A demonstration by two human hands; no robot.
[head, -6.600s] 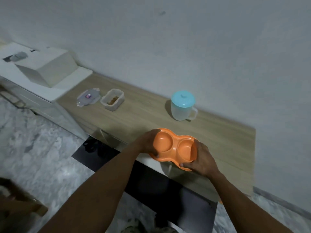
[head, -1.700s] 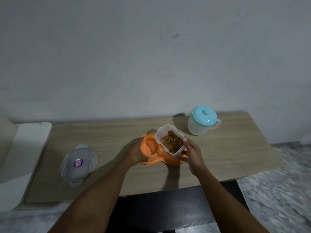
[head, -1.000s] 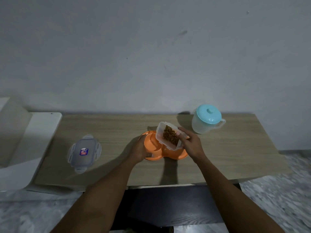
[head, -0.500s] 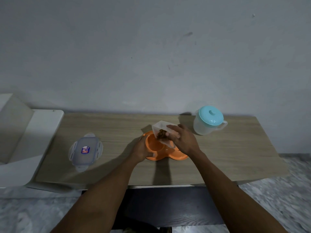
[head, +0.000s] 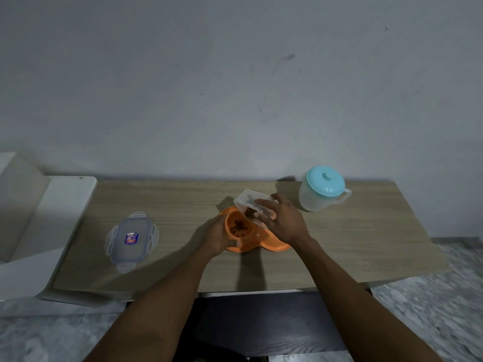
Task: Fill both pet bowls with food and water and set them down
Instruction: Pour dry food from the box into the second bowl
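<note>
Glossy plastic is shown by the orange double bowl (head: pixel 277 247), clear plastic by the food container (head: pixel 245 201) and lid (head: pixel 130 239), frosted plastic by the jug (head: pixel 313 201). The tabletop (head: pixel 366 244) is finished in matt wood grain.

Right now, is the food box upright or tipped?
Tipped: the box leans over the bowl, and kibble has landed inside.

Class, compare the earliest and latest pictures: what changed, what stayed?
The right hand let go of the orange double bowl, took the food container and tipped it; kibble lies in the bowl's left well. The left hand still holds the bowl; lid and jug stayed.
</note>
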